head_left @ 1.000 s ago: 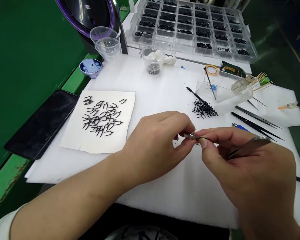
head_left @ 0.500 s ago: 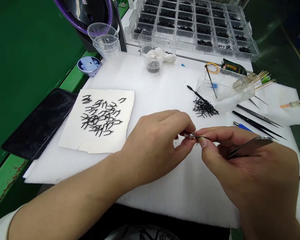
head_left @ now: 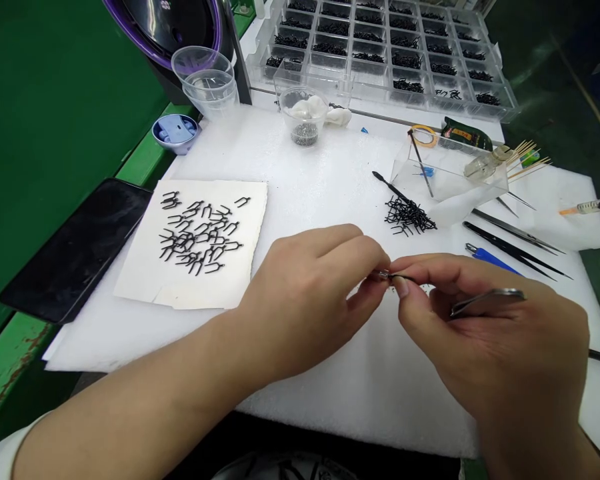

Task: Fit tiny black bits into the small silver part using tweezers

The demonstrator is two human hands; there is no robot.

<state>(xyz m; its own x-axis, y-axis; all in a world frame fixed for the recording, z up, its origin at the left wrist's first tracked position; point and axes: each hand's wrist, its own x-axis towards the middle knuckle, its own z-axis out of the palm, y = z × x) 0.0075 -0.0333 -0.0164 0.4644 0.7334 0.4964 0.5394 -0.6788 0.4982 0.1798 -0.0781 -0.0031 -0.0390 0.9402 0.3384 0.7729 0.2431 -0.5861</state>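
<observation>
My left hand (head_left: 310, 300) is closed, thumb and index finger pinching a small shiny piece (head_left: 383, 274). Facing it, my right hand (head_left: 500, 340) pinches a thin dark piece (head_left: 403, 277) that meets the shiny one, their fingertips almost touching. A flat silver tool (head_left: 487, 300) lies across the right hand between thumb and fingers; its working end is hidden. Left of my hands, many small black forked pieces (head_left: 200, 233) lie spread on a cream card (head_left: 230, 287). Beyond the fingertips is a heap of similar black pieces (head_left: 410, 215), a dark pointed tool (head_left: 390, 183) touching it.
A clear compartment box (head_left: 375, 80) of black pieces stands at the back. Nearby are a cup with white balls (head_left: 304, 123), stacked clear cups (head_left: 207, 87) and a blue bowl (head_left: 175, 133). To the right lie black tweezers (head_left: 510, 250), a blue-handled tool (head_left: 493, 258) and a syringe (head_left: 590, 205).
My right hand has shifted slightly left, and the silver tool in it has turned, showing a narrower face. The left hand keeps its pinch. The whole view has moved a little.
</observation>
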